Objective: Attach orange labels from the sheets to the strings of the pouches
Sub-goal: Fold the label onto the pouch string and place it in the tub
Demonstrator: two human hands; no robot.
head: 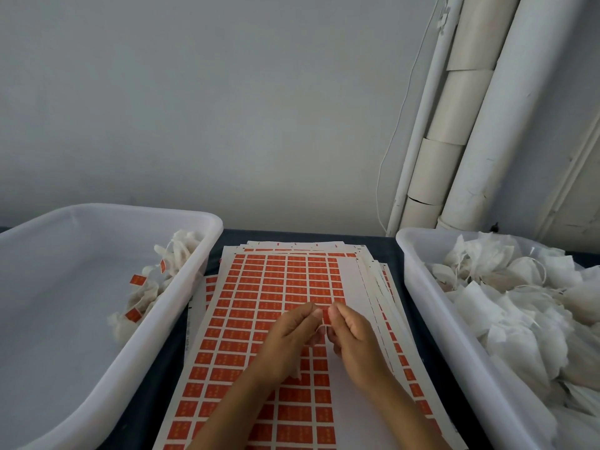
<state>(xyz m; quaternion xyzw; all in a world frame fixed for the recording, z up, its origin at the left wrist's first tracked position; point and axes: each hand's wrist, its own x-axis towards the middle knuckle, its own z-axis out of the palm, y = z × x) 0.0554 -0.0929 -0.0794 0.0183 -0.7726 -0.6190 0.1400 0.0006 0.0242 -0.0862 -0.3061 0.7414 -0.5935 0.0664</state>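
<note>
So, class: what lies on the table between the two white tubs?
In the head view, a stack of orange label sheets lies between the left tub and the right tub.

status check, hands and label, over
Both hands, left hand and right hand, pinching one orange label above the label sheet. Pouch hangs under left hand. Labelled pouches in left bin. Nothing in the way.

— What sort of place is this?
— A small packing workroom: a stack of white sheets of orange labels [285,287] on a dark table [383,251], two white plastic tubs [207,222].
— And the walls?
— Bare grey wall [227,108], with white pipes wrapped in cracked lagging [454,125] in the corner.
</note>
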